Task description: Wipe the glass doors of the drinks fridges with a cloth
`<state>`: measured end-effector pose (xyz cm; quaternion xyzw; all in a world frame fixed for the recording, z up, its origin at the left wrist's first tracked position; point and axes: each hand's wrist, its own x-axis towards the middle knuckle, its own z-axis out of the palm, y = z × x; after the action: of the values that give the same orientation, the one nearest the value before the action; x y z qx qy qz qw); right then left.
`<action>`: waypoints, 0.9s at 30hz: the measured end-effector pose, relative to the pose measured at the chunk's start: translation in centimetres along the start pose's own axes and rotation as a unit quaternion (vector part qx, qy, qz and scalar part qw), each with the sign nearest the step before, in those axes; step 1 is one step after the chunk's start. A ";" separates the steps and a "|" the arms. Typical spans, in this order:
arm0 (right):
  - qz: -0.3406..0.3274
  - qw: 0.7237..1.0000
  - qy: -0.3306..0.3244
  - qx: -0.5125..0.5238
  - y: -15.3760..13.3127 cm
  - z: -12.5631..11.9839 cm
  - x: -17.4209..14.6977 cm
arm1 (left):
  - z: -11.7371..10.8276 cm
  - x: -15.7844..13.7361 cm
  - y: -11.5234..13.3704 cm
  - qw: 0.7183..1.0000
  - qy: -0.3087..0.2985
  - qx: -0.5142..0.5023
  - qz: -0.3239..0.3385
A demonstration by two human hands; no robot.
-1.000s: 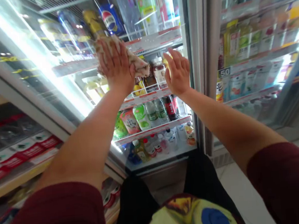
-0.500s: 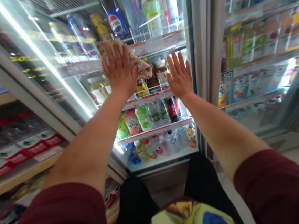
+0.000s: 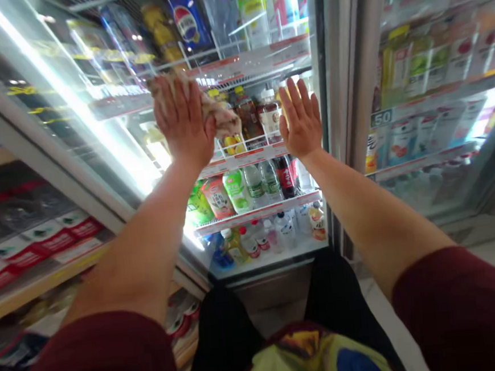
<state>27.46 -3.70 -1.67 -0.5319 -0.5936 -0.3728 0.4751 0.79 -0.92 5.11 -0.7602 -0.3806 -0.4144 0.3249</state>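
My left hand (image 3: pixel 187 132) lies flat over a pale, patterned cloth (image 3: pixel 225 120) and holds it against the glass door (image 3: pixel 279 266) of a drinks fridge. The cloth sticks out past the fingertips and to the right of the thumb; the rest is hidden under the palm. To the right, my right hand (image 3: pixel 304 125) rests with its fingers stretched out, holding nothing, seemingly palm down on the same glass near the door's right edge. Behind the glass are a Pepsi bottle (image 3: pixel 187 21) on the upper shelf and green-and-white bottles (image 3: pixel 237 191) lower down.
A metal door frame (image 3: pixel 346 86) divides this fridge from a second glass door with juice bottles (image 3: pixel 420 66) behind it. At the left, a wooden-edged shelf (image 3: pixel 45 290) carries red and white boxes (image 3: pixel 41 241). A bright light strip (image 3: pixel 65 102) runs down the left side.
My left hand and the cloth have slid a little left across the glass. The right hand stays in nearly the same place, and the view has shifted slightly.
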 end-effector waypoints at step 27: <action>0.006 1.000 0.014 -0.017 0.1 0.0 -0.3 | -1.2 -10.3 -7.9 0.994 -0.036 0.004 -0.104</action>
<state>27.55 -3.80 -1.99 -0.5379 -0.5774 -0.3875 0.4766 -10.11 -1.10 -1.99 -0.7296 -0.4704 -0.4169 0.2694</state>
